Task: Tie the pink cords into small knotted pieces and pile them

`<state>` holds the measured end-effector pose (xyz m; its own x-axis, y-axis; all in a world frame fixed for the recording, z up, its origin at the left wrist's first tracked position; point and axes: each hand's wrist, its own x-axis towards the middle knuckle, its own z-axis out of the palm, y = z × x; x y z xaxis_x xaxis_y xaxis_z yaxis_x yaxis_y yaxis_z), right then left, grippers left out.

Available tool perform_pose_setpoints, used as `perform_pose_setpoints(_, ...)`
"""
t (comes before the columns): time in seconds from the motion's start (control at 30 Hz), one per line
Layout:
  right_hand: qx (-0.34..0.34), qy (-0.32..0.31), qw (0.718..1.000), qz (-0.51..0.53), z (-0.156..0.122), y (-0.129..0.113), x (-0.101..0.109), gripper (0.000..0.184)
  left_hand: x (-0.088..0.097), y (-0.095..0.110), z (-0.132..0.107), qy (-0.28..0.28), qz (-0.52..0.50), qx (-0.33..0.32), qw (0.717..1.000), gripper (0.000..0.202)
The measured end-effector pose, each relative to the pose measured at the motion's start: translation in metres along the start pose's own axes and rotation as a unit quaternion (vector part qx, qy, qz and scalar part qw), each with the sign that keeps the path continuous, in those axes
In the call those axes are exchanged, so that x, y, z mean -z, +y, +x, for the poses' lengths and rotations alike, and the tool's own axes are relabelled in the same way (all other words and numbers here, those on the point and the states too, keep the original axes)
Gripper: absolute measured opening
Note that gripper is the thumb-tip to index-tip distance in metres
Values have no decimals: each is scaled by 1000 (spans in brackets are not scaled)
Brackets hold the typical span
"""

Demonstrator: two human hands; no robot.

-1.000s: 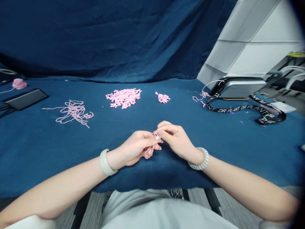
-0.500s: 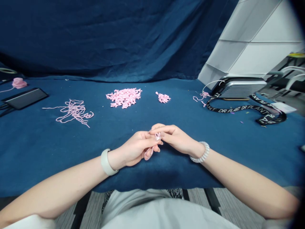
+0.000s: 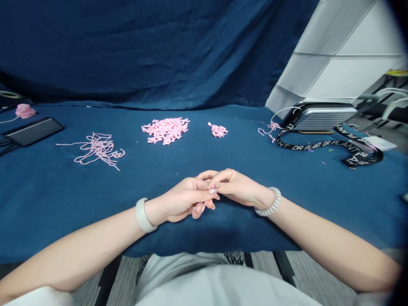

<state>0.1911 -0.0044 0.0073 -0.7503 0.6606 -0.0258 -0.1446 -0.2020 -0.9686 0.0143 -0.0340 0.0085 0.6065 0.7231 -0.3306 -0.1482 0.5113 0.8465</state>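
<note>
My left hand [image 3: 185, 199] is closed around a piece of pink yarn [image 3: 200, 207], a strand of which loops down over its curled fingers. Against its thumb and fingertips presses my right hand [image 3: 237, 186], pinched at the same spot. Most of the yarn is hidden between the two sets of fingers. Both hands are held together just above the near part of the blue cloth [image 3: 153, 170]. Beyond them lies a large heap of small knotted pink yarn pieces [image 3: 166, 130], with a smaller pile of pink pieces [image 3: 218, 130] to its right.
Left of the heap is a loose tangle of pink yarn [image 3: 100, 149]. A dark power bank or phone [image 3: 34, 131] and a pink yarn ball [image 3: 25, 111] lie far left. At right are a silver ribbed case [image 3: 325, 117], a black lettered strap [image 3: 315, 146] and yarn scraps [image 3: 273, 126].
My right fingers have bent and drawn in closer on my left thumb. The small pink loop that stood between the fingertips is now mostly covered. Objects on the cloth stay put.
</note>
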Motion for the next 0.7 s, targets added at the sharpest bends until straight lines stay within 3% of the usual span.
perform_pose_setpoints(0.2,67,164,983,-57,2,3,-3,14,-1,3,-1,33,-42,14,998,20)
perform_pose_setpoints(0.27,84,184,973,-108,3,3,-3,19,-1,4,-2,32,-48,25,998,20)
perform_pose_setpoints(0.47,97,134,964,-210,2,0,-7,30,0,4,-2,12,-58,47,997,18)
perform_pose_setpoints(0.7,67,104,986,-109,1,2,-11,27,-2,5,-2,40,-46,33,998,23)
